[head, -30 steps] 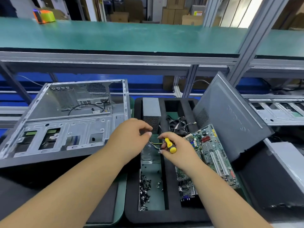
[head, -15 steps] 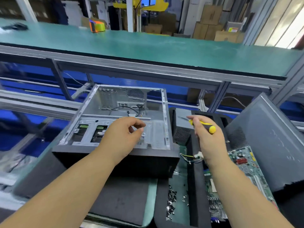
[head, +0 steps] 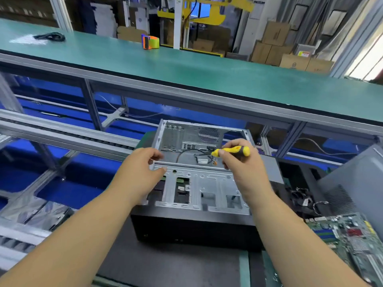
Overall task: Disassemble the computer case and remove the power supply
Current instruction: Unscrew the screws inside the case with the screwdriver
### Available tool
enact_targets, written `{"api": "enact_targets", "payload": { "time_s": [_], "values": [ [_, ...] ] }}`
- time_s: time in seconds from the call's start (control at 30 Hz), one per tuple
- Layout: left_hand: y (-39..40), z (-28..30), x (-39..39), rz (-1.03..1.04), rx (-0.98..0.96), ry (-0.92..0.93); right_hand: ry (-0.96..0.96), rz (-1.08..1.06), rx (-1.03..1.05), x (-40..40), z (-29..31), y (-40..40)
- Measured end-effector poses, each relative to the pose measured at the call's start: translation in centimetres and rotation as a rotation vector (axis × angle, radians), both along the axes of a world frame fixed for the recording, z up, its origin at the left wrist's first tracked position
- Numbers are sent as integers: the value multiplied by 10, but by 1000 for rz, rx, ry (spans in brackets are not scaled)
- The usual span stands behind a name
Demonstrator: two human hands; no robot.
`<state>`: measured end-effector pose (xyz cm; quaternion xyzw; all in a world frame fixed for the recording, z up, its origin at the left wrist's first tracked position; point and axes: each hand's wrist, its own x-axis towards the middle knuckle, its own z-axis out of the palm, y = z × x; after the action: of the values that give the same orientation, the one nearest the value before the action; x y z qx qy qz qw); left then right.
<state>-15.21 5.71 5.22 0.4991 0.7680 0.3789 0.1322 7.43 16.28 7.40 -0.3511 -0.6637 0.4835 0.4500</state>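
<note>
Hands back over open grey steel computer case (head: 199,183) from parts tray: right hand (head: 238,168) grips yellow-handled screwdriver (head: 232,151), left hand (head: 143,168) loosely curled, empty; more unscrewing likely.

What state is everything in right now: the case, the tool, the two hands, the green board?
Grey metal computer case: lying open, side panel off, inside mostly bare, a black cable left.
Yellow-and-black screwdriver: held over the case.
Right hand: grips the screwdriver.
Left hand: fingers curled at the case's left frame edge.
Green circuit board: out of the case, lying to its right.
</note>
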Motion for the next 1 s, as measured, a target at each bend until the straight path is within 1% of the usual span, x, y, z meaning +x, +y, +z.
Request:
{"api": "enact_targets", "payload": {
  "time_s": [0.07, 0.17, 0.23, 0.47, 0.6, 1.0],
  "values": [
    [-3, -6, -23, -23, -72, 14, -1, 28, -8, -24, 0, -5],
    [-5, -17, -46, -75, -148, -4, -82, 26, 9, -55, 0, -10],
    [-5, -24, -56, -120, -163, -18, -142, 31, 40, -72, 0, -12],
    [3, -35, -69, -271, -109, -40, -308, 18, 87, -107, -4, -16],
    [8, -40, -73, -299, -84, -27, -371, 15, 73, -116, -9, -17],
    [17, -47, -80, -328, -86, -4, -432, 4, 65, -120, -7, -17]
  ]
}}
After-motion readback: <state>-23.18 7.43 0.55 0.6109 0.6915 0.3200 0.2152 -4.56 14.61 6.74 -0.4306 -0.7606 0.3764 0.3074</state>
